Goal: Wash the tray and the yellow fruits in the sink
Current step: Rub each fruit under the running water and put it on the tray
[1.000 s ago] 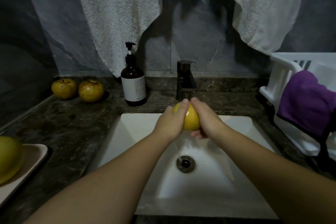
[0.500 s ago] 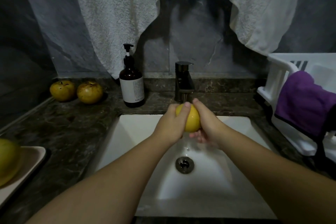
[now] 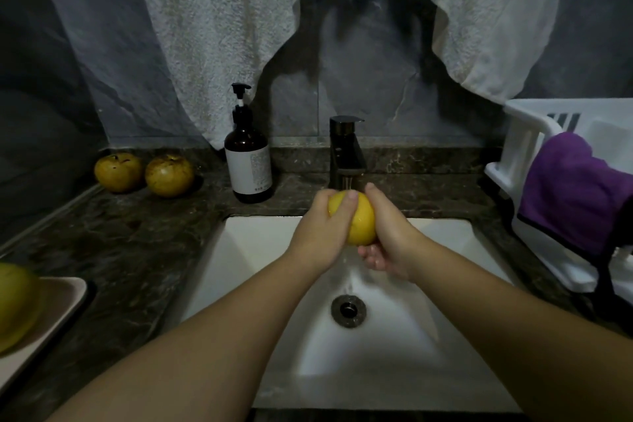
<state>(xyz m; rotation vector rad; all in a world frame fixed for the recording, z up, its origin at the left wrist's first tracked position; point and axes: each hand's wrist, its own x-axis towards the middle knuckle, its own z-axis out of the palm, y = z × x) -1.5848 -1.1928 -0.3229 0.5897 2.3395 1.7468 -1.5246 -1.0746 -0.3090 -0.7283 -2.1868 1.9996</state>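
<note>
Fruit held under running tap

Both hands are gripping one yellow fruit at the frame's centre, above the white sink and just beneath the dark faucet, whose water is running down toward the drain. The left hand is curling round the fruit's left side; the right hand is cupping its right side and underside. A tray is sitting at lower left, carrying a second fruit cut by the frame edge. Two more fruits are lying at middle left, beside a soap bottle. A purple cloth is hanging over a white rack at right
</note>
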